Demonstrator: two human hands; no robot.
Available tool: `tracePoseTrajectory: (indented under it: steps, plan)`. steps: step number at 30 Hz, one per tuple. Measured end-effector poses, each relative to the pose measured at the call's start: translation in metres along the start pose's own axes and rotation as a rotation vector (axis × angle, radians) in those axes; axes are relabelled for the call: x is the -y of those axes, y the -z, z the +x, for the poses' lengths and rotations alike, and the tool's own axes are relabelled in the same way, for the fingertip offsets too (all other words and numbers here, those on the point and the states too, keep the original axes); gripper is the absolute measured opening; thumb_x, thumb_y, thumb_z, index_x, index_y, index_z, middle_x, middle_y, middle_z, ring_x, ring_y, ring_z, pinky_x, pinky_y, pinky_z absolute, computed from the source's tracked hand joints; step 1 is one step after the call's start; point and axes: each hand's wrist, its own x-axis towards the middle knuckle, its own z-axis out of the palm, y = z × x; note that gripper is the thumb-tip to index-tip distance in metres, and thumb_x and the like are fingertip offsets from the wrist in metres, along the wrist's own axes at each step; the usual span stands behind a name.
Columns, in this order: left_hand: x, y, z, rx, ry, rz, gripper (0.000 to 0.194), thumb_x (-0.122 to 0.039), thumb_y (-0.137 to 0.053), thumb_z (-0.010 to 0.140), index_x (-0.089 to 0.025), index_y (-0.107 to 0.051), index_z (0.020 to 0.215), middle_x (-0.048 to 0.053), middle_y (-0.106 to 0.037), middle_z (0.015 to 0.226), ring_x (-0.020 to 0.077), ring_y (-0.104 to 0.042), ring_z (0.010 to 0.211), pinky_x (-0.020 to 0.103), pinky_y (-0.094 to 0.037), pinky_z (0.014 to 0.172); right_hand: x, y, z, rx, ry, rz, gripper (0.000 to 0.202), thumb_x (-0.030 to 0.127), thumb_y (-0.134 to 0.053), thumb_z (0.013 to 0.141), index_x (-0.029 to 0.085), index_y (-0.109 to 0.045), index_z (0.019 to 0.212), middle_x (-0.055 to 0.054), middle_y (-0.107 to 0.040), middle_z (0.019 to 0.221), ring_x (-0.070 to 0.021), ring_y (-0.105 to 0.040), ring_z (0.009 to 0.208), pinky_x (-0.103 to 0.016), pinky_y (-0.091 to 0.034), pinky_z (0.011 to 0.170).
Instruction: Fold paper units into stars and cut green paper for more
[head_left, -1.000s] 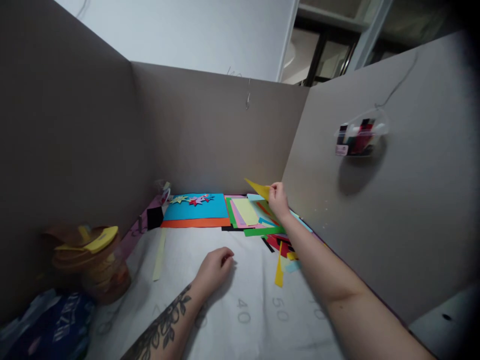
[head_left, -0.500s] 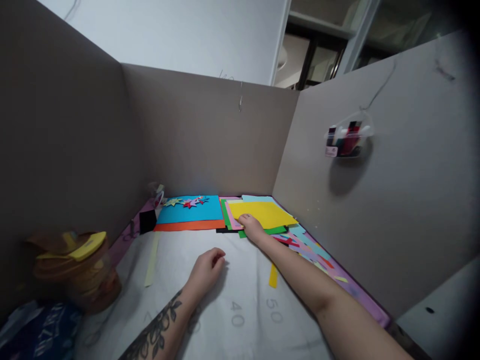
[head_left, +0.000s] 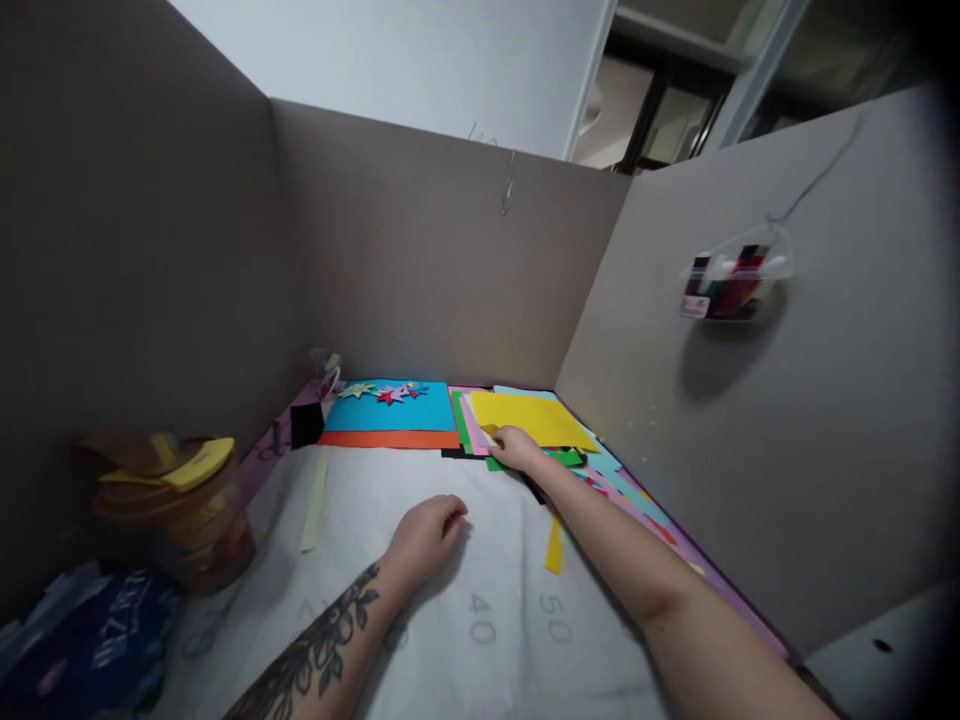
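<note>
My right hand (head_left: pixel 516 448) reaches to the back of the table, fingers closed on the near left edge of a yellow paper sheet (head_left: pixel 536 415). That edge bends slightly at the fingertips. Under the sheet lie pink, green and black papers, partly covered. My left hand (head_left: pixel 427 535) rests on the white ruled cloth (head_left: pixel 375 480) with its fingers curled in; nothing shows in them. Left of the yellow sheet, a blue sheet (head_left: pixel 420 412) bears several folded paper stars (head_left: pixel 390 394), and an orange sheet (head_left: pixel 390 439) shows along its front edge.
At left stand a brown-lidded tub (head_left: pixel 202 530) and a blue packet (head_left: pixel 97 640). A pale strip (head_left: pixel 313 500) and a yellow strip (head_left: pixel 553 548) lie on the cloth. Paper scraps run along the right edge. Grey panels (head_left: pixel 442 270) enclose the table; a clear holder (head_left: pixel 735 285) hangs on the right one.
The view has shifted a little, so the scene sits farther right. My right hand's fingers have drawn together at the yellow sheet's edge, which now bends. My left hand stays curled on the cloth.
</note>
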Motion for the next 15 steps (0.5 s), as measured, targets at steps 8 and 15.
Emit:
tracePoseTrajectory:
  steps: [8, 15]
  plan:
    - [0.000, -0.001, -0.001, 0.029, -0.011, 0.023, 0.021, -0.019, -0.042, 0.081, -0.020, -0.061, 0.091, 0.004, -0.066, 0.092, 0.0176, -0.059, 0.083, 0.026, -0.041, 0.072, -0.006, -0.001, -0.003, -0.097, -0.129, 0.092, 0.023, 0.018, -0.047, 0.079, 0.017, -0.069, 0.087, -0.011, -0.066, 0.099, -0.0226, -0.055, 0.098, -0.029, -0.039, 0.084]
    - [0.000, -0.001, -0.001, 0.028, -0.011, 0.039, 0.023, -0.018, -0.042, 0.081, -0.020, -0.062, 0.092, 0.005, -0.067, 0.093, 0.0176, -0.059, 0.084, 0.026, -0.041, 0.074, -0.010, 0.026, 0.024, -0.437, -0.294, 0.414, 0.019, 0.019, -0.050, 0.076, 0.014, -0.068, 0.077, -0.012, -0.054, 0.123, -0.0257, -0.040, 0.119, -0.033, -0.034, 0.098]
